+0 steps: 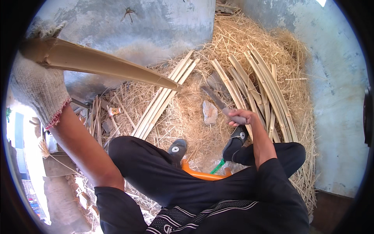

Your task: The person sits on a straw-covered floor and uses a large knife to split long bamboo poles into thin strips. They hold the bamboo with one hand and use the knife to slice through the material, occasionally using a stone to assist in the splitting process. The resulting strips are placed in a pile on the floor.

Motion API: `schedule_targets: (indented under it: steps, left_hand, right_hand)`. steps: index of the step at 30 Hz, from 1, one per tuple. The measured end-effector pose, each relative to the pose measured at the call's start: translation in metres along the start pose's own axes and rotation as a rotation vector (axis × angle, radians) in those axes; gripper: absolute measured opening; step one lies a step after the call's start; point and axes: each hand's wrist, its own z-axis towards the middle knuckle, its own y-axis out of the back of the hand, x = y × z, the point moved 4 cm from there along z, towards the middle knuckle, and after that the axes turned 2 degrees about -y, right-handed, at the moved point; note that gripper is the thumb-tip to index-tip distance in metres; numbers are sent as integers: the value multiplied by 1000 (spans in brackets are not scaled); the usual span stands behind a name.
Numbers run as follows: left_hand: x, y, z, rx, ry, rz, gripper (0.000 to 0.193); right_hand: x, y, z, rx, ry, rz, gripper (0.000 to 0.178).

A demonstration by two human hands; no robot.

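Observation:
My left hand (37, 87), in a knitted off-white work glove with a red cuff edge, is raised at the far left. It is closed around the thick end of a split bamboo length (113, 69), which slants down to the right toward the middle. Bare and lower, my right hand (244, 115) grips the handle of a large knife (213, 97). The blade points up and left, apart from the bamboo length, over the ground near a pale stone (209, 113).
Split bamboo strips (165, 93) lie left of centre, and more strips (272, 93) lie on the right. Shavings (257, 35) cover the ground between grey-blue walls (335, 97). An orange stool (204, 176) and a green object (217, 167) are between my legs.

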Motion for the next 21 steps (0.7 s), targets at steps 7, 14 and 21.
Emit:
schedule_targets:
  steps: [7,14,21]
  left_hand:
    - [-22,-110,-102,110,93,-91,37]
    - [29,-155,-164,432,353,-375,34]
    - [19,-171,-171,616,348,-421,38]
  right_hand:
    - [-84,-18,22,-888,-158,-1319,54]
    - [-48,-48,-11,-937,168,-1211,67]
    - [-32,-60,-31,-553,226,-414,62]
